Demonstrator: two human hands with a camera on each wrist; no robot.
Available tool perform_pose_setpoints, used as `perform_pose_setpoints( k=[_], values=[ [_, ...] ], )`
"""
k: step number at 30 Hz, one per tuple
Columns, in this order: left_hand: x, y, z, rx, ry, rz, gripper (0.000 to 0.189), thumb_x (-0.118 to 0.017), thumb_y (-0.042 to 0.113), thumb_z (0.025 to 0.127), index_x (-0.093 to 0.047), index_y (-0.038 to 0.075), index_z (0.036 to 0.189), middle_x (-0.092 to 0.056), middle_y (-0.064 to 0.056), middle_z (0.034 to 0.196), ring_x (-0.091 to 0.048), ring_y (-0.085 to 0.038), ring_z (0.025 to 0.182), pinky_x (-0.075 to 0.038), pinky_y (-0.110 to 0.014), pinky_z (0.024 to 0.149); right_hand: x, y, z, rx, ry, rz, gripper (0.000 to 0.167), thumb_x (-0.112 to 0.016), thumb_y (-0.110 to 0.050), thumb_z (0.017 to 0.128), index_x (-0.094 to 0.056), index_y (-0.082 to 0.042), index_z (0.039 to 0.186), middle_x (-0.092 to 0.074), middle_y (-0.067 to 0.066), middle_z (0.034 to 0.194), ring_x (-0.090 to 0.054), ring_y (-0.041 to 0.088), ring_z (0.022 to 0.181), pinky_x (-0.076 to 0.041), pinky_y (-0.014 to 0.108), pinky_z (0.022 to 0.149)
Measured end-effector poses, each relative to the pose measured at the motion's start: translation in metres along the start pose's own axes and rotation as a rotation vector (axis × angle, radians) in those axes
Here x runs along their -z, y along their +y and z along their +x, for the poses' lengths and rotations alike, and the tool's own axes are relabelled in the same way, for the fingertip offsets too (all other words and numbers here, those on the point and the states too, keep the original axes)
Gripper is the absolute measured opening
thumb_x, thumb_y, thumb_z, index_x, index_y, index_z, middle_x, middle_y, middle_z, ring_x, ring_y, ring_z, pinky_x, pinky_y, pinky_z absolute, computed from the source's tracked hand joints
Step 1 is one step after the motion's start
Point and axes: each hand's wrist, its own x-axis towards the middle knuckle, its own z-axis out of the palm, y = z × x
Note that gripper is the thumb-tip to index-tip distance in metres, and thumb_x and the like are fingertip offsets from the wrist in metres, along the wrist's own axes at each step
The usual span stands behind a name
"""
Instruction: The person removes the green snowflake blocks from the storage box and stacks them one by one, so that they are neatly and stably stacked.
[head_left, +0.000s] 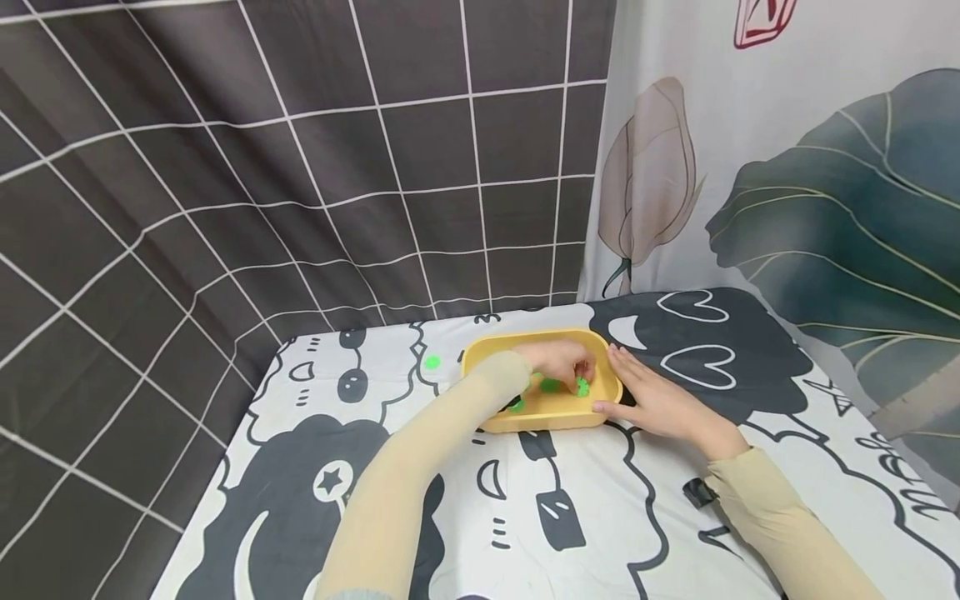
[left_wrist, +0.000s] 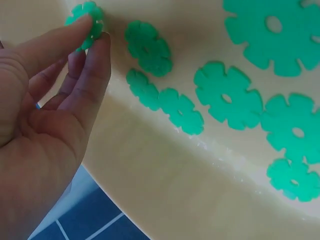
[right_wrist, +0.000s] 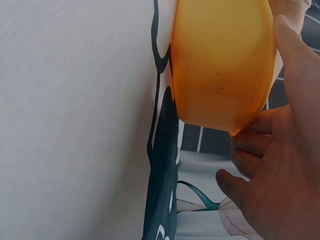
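Note:
A yellow plastic tub [head_left: 551,422] stands on the patterned cloth, with several green notched snowflake discs [left_wrist: 227,95] on its floor. My left hand [head_left: 558,360] reaches down into the tub and pinches one green snowflake disc [left_wrist: 80,10] between thumb and fingertips. In the left wrist view, other discs lie flat to the right of that hand, some side by side or overlapping. My right hand [head_left: 656,400] rests against the tub's right end, fingers extended along the wall and thumb at the near rim. The tub's outer wall [right_wrist: 220,65] fills the upper middle of the right wrist view.
A loose bright green round piece [head_left: 432,362] lies on the cloth left of the tub. The black-and-white cartoon cloth [head_left: 480,517] covers the surface. Behind it hang a dark gridded curtain [head_left: 420,167] and a pale curtain with leaf prints [head_left: 652,167].

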Motion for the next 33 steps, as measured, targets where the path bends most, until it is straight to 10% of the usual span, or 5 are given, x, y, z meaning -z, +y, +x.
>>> perform_pose_setpoints(
  k=[21, 33],
  values=[
    [0.036, -0.002, -0.016, -0.046, 0.205, 0.091, 0.022, -0.070, 0.007, 0.091, -0.073, 0.010, 0.113, -0.070, 0.004, 0.106, -0.062, -0.008, 0.098, -0.044, -0.014, 0.087, -0.001, 0.001, 0.001, -0.023, -0.017, -0.002, 0.107, -0.058, -0.069, 0.089, -0.018, 0.003, 0.158, -0.015, 0.023, 0.165, -0.015, 0.041, 0.151, -0.024, 0.059, 0.116],
    [0.061, -0.025, -0.056, -0.019, 0.331, 0.053, 0.023, -0.065, 0.002, 0.091, -0.071, 0.007, 0.113, -0.070, -0.001, 0.108, -0.063, -0.014, 0.099, -0.048, -0.019, 0.085, 0.001, 0.000, 0.001, -0.023, -0.018, 0.011, 0.106, -0.059, -0.067, 0.090, -0.017, 0.001, 0.158, -0.014, 0.022, 0.165, -0.014, 0.041, 0.151, -0.022, 0.061, 0.116]
  ],
)
